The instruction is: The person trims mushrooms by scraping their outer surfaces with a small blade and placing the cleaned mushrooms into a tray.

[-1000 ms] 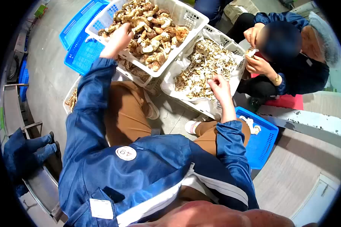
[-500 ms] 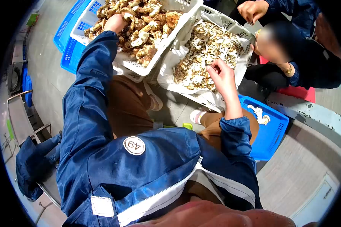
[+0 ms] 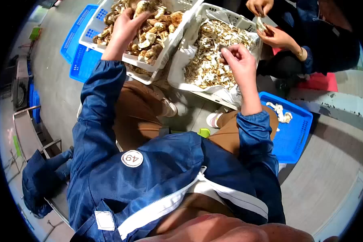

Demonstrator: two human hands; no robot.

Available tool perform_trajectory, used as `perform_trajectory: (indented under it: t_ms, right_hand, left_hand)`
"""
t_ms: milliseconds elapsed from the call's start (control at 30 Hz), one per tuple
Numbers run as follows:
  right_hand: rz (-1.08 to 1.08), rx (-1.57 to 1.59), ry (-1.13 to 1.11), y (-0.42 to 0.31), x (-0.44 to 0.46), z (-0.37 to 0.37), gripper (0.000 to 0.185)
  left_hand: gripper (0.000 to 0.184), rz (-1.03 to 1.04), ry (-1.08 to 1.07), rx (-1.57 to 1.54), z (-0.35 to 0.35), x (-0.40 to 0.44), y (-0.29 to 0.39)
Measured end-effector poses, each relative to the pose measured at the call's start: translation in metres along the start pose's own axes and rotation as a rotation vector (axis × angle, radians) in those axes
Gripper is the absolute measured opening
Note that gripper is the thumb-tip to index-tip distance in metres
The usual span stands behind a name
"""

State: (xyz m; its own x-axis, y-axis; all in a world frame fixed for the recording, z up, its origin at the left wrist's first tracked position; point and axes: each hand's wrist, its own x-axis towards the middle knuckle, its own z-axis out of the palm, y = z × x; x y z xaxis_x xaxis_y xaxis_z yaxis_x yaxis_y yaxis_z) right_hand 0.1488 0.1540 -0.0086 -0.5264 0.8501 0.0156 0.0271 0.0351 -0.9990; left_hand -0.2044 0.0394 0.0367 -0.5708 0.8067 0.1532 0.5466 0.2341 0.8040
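The left hand [image 3: 127, 29] is over a white perforated crate [image 3: 165, 58] heaped with mushrooms [image 3: 151, 38], thumb and fingers spread about a pale mushroom [image 3: 142, 7]; whether they clasp it cannot be told. The right hand [image 3: 240, 58] pinches a small dark object [image 3: 222, 47], too small to name, above mushroom trimmings [image 3: 207, 60] in the neighbouring lined crate [image 3: 232, 18].

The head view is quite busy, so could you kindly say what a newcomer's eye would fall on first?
Most likely the heap of mushrooms in the white crate at the top, where the left hand is. Next come the pale scraps in the lined crate to its right, beneath the right hand, and the blue tray beside the right knee.
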Motion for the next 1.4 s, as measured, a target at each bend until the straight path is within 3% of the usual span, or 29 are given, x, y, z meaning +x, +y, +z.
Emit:
perform_trajectory:
  t_ms: [33,167,200,233,300,433,567,733,867,967,1000,1067,1100,1167,1200,1233,1300,1400]
  right_hand:
    - [-0.013,0.044,-0.026,-0.008,-0.003,-0.001,0.015]
    - [-0.228,-0.088,-0.019,-0.021,-0.015,0.001,0.015]
    - [-0.382,-0.141,0.03,-0.014,-0.013,0.002,0.014]
    - [-0.4,-0.176,0.038,-0.007,-0.014,0.001,0.016]
    - [-0.457,-0.331,0.074,0.004,-0.015,-0.001,0.017]
    - [-0.524,-0.455,0.148,0.012,-0.013,0.004,0.015]
    - [-0.398,-0.437,0.199,0.023,-0.005,0.009,0.013]
    - [-0.452,-0.417,0.229,0.025,0.001,0.017,0.012]
    - [-0.378,-0.427,0.269,0.03,-0.001,0.024,0.011]
    - [-0.218,-0.426,0.276,0.03,-0.004,0.022,0.013]
    - [-0.371,-0.423,0.331,0.029,-0.002,0.025,0.007]
    - [-0.045,-0.232,0.273,0.019,-0.005,0.024,0.009]
    - [0.068,-0.131,0.233,0.016,-0.005,0.023,0.009]
    - [-0.189,-0.299,0.242,0.016,-0.004,0.025,0.009]
    - [-0.318,-0.383,0.248,0.016,-0.004,0.027,0.009]
    - [-0.272,-0.288,0.245,0.018,-0.004,0.032,0.009]
    - [-0.491,-0.474,0.262,0.022,-0.002,0.027,0.007]
    - [-0.441,-0.357,0.289,0.023,-0.001,0.025,0.007]
  left_hand:
    - [0.043,-0.161,-0.11,-0.166,0.015,-0.034,0.053]
    - [0.042,-0.223,-0.27,-0.356,0.086,-0.089,0.067]
    - [0.042,-0.192,-0.258,-0.251,0.099,-0.098,0.071]
    - [0.04,-0.029,-0.144,-0.318,0.116,-0.105,0.071]
    - [0.043,-0.029,-0.163,-0.025,0.129,-0.109,0.069]
    - [0.043,0.096,-0.132,0.123,0.142,-0.112,0.08]
    - [0.043,0.088,-0.151,0.117,0.151,-0.111,0.081]
    - [0.045,0.146,-0.092,0.102,0.156,-0.107,0.066]
    - [0.047,0.128,-0.105,0.108,0.16,-0.106,0.055]
    - [0.046,0.199,-0.097,0.122,0.16,-0.108,0.05]
    - [0.045,0.117,-0.146,0.048,0.157,-0.11,0.054]
    - [0.047,-0.042,-0.239,-0.103,0.151,-0.112,0.067]
    - [0.046,0.034,-0.198,-0.087,0.152,-0.11,0.063]
    - [0.046,0.184,-0.115,-0.055,0.155,-0.106,0.056]
    - [0.046,0.156,-0.139,-0.041,0.154,-0.107,0.058]
    - [0.046,0.13,-0.163,-0.027,0.153,-0.108,0.063]
    - [0.046,0.089,-0.186,-0.033,0.155,-0.109,0.068]
    - [0.045,0.085,-0.165,-0.047,0.16,-0.112,0.065]
